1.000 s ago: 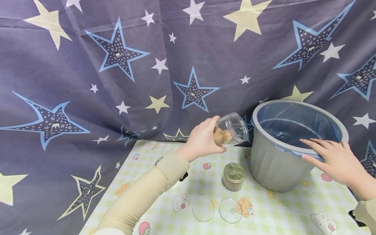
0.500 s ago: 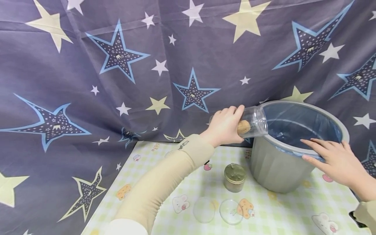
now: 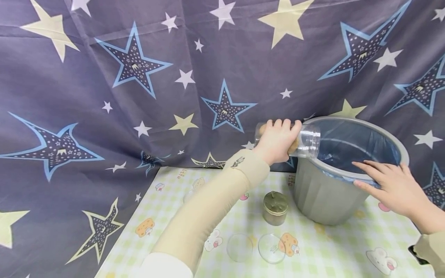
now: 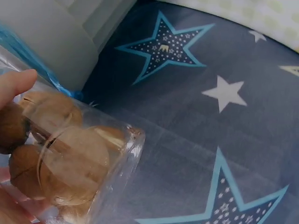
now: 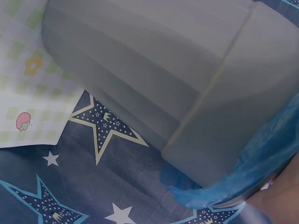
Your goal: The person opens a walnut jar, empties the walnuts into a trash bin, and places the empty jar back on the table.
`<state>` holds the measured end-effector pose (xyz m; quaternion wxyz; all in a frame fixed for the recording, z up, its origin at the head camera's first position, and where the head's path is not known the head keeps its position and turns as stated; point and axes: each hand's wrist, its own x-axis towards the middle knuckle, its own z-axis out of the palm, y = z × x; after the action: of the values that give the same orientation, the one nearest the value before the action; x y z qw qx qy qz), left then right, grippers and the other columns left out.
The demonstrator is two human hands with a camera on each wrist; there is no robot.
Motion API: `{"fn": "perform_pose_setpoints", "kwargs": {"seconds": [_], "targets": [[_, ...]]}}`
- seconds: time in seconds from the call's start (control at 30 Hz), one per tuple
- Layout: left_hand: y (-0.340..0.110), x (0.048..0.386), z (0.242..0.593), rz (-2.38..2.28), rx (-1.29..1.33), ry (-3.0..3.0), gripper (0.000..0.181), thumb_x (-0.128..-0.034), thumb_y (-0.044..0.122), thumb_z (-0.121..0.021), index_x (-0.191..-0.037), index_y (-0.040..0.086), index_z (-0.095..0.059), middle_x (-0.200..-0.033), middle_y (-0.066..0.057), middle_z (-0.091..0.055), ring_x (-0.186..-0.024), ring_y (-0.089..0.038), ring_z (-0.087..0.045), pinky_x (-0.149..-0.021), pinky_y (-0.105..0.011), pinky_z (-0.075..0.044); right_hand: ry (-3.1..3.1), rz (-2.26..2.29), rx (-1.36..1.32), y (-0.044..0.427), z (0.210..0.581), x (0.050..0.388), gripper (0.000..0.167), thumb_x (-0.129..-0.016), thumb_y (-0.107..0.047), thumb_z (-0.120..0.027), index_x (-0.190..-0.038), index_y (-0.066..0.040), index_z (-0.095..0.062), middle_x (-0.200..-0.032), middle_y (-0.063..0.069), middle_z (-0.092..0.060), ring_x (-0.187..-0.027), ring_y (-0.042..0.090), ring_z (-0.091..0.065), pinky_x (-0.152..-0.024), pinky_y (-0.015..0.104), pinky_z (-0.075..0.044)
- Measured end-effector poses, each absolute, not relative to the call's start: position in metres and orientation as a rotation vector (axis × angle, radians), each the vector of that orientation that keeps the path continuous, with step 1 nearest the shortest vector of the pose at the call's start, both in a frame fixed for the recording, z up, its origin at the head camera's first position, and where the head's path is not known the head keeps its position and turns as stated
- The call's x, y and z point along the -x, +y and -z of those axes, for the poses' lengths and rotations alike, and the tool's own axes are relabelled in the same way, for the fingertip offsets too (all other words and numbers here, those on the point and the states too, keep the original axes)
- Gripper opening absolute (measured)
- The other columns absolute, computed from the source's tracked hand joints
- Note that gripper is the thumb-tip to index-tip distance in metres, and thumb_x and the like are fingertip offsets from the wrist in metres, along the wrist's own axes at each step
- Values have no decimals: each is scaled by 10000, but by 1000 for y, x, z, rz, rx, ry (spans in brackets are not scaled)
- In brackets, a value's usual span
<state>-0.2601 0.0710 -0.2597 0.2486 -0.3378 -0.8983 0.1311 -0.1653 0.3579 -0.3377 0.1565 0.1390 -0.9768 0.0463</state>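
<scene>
Clear plastic jar (image 3: 308, 141) lying nearly horizontal, its mouth at the rim of the grey bin (image 3: 326, 200); the person's left grip (image 3: 278, 141), ending an outstretched sleeved arm (image 3: 208, 208), is curled round it. The right grip (image 3: 394, 187) rests on the rim, fingers extended. Brown pieces (image 4: 74, 158) inside are partly covered by fingers; the left wrist view crops the jar, the right wrist view most of the right grip.
</scene>
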Motion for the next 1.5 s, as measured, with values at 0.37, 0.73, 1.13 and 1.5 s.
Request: {"fn": "perform_pose_setpoints", "kwargs": {"seconds": [0.37, 0.73, 1.13, 1.5], "targets": [[82, 266, 260, -476, 900, -2268, 673, -737, 306, -688, -1339, 179, -415, -1168, -42, -549, -1016, -226, -535, -899, -387, -434, -2805, -137, -383, 356, 338, 166, 600, -913, -473, -549, -1392, -128, -442, -1329, 272, -465, -1128, 523, -419, -962, 758, -146], [81, 269, 261, -430, 918, -2136, 535, -758, 203, -621, -1266, 191, -455, -1120, -41, -558, -1015, -234, -547, -923, -394, -436, -2798, -151, -374, 356, 337, 165, 598, -909, -474, -554, -1386, -128, -451, -1327, 268, -469, -1126, 524, -415, -965, 762, -135], [81, 270, 263, -458, 916, -2150, 580, -740, 219, -645, -1283, 191, -444, -1149, -45, -553, -1032, -238, -541, -936, -400, -431, -2772, -155, -382, 357, 340, 165, 600, -904, -467, -566, -1389, -134, -449, -1319, 267, -476, -1115, 523, -425, -961, 762, -143], [90, 272, 256, -599, 912, -2102, 533, -796, 209, -589, -1298, 193, -408, -1220, -62, -536, -1124, -272, -528, -1033, -432, -399, -2774, -180, -370, 357, 340, 165, 602, -905, -466, -566, -1391, -130, -449, -1325, 276, -465, -1122, 530, -410, -972, 763, -128]]}}
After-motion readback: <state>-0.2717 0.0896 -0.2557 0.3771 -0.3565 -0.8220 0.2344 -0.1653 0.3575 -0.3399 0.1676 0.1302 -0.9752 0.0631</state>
